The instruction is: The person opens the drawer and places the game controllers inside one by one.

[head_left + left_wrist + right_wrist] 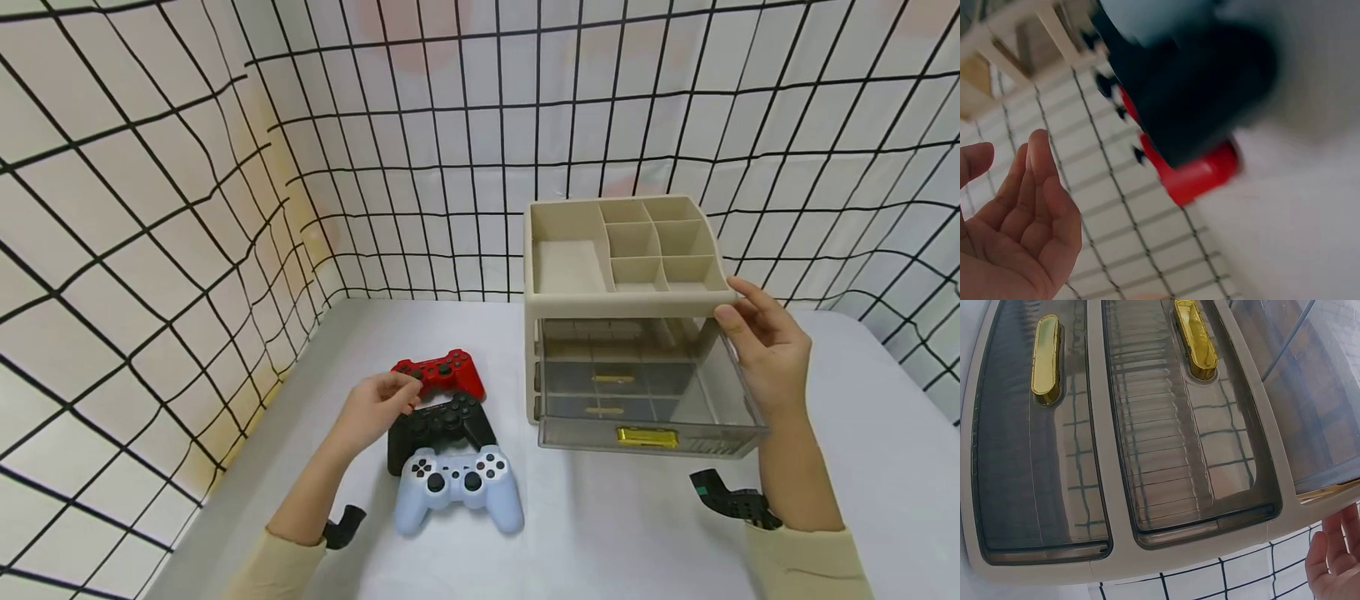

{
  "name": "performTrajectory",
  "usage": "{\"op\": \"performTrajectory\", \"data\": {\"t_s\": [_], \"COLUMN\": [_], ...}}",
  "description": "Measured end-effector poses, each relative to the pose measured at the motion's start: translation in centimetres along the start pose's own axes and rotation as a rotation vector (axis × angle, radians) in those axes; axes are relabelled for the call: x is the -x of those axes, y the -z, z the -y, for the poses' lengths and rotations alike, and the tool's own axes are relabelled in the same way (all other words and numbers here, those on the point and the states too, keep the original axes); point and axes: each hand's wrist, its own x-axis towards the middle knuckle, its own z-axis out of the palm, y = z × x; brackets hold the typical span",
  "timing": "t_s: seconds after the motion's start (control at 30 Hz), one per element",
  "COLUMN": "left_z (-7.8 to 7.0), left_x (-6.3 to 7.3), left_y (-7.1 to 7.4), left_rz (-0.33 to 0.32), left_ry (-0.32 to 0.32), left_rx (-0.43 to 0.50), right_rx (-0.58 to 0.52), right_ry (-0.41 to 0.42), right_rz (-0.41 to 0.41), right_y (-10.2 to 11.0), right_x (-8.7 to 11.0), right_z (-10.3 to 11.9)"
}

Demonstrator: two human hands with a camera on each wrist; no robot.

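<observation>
A beige desk organizer [630, 305] stands at the right, its clear smoky top drawer [581, 433] pulled out toward the front. My right hand [772, 350] holds the organizer's right front corner, thumb at the front and fingers along the side. Three game controllers lie in a column to the left: a red controller [465, 375] at the back, a black controller [405, 442] in the middle and a light blue controller [453, 500] in front. Over the red and black ones hovers my left hand [375, 408], loosely bent; its palm [1016, 250] holds nothing.
Two lower drawers with gold handles [1046, 359] are closed in the right wrist view. Open compartments [566, 267] form the organizer's top. Black wire grid panels [420, 167] border the white table [600, 533] at the back and sides.
</observation>
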Motion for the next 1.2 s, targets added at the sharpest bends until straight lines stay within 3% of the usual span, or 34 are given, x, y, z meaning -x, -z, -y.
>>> {"op": "performTrajectory", "data": {"t_s": [0.07,0.13,0.23,0.37,0.7,0.97,1.2], "left_z": [1.1,2.2,3.6,4.8,6.7,7.6,7.9], "left_x": [-1.3,-2.5,-3.9,-5.4,-7.9,-8.8,-9.0], "left_y": [0.8,1.5,2.2,2.5,2.7,1.5,0.9], "left_rz": [-0.087,-0.124,-0.134,-0.129,-0.093,-0.007,0.061], "left_ry": [0.038,0.085,0.137,0.162,0.243,0.349,0.377], "left_rx": [-0.046,-0.037,0.017,0.034,-0.038,-0.019,-0.035], "right_rx": [-0.004,0.001,-0.009,-0.023,0.006,-0.005,0.084], "right_ry": [0.0,-0.004,-0.018,-0.03,-0.031,-0.024,-0.036], "right_rz": [0.002,0.0,-0.009,-0.017,-0.021,-0.014,-0.015], "right_y": [0.0,0.0,0.0,0.1,-0.1,-0.1,-0.1], "right_x": [-0.1,-0.1,0.0,0.0,0.0,0.0,0.1], "right_z": [0.0,0.0,-0.1,-0.1,0.0,-0.1,0.2]}}
